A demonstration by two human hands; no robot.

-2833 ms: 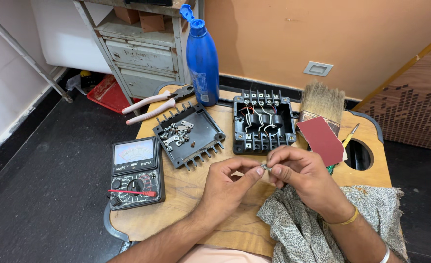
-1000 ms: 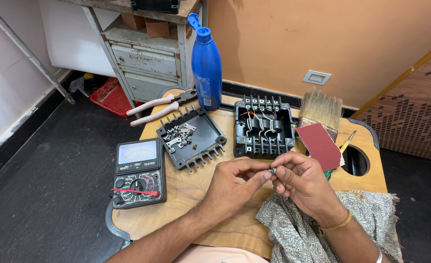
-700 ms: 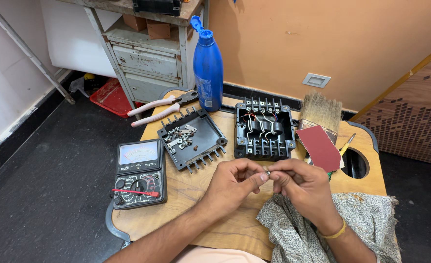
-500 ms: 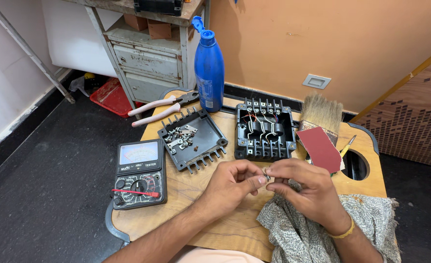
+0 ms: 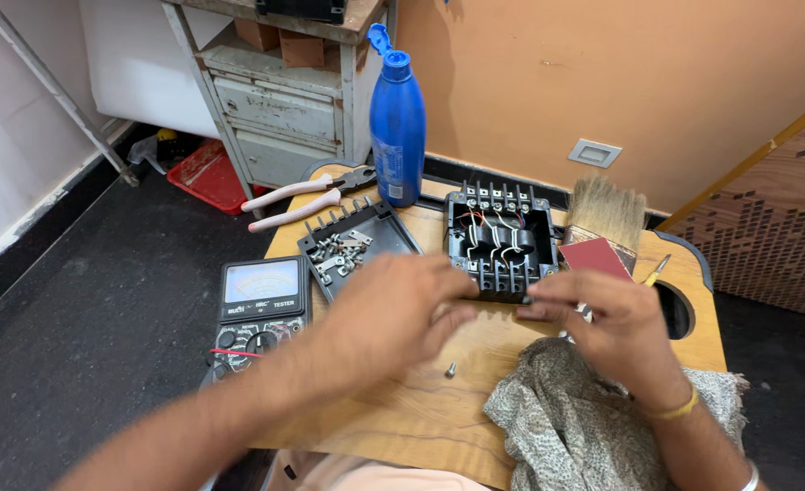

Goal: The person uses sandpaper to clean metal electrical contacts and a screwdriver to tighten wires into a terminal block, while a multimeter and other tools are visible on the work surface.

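A black terminal box with wires and coils stands open on the wooden table. My left hand, blurred by motion, has its fingertips at the box's front left corner. My right hand reaches its fingers to the box's front right edge. Whether either hand grips anything is hidden by blur. A small screw lies loose on the table between my arms. A black lid with several screws and metal tabs lies left of the box.
A multimeter sits at the table's left edge, pink-handled pliers and a blue bottle at the back. A brush, red sanding pad and screwdriver lie right. A patterned cloth covers my lap side.
My hands, which held a small metal part together in front of me, have separated and moved forward to the black terminal box. A screw now lies on the table.
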